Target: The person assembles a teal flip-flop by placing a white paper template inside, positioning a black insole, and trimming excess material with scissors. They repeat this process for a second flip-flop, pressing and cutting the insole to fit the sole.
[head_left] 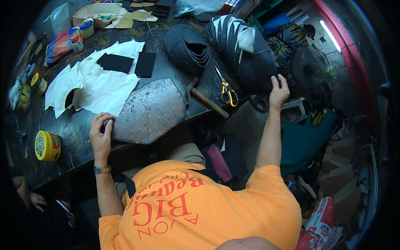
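My left hand point(101, 135) is at the left corner of a grey, speckled stone slab point(150, 108) by the table's near edge. Its fingers curl toward the thumb around something dark that I cannot make out. Reaching out at the right, my right hand point(278, 92) has its fingers apart, their tips against the near end of a long stack of nested black moulded pieces point(256, 62). A smaller nest of black moulded pieces point(183, 43) lies left of that stack. Between slab and stack are a hammer point(210, 103) and scissors with yellow-and-black handles point(227, 89).
White cloth point(98, 87) lies behind the slab, with black rectangular pieces point(145, 64) on and beside it. A yellow tub point(47, 146) stands at left. Further back are small jars point(86, 28) and an open carton point(98, 14). Another person's hand point(38, 201) shows at lower left.
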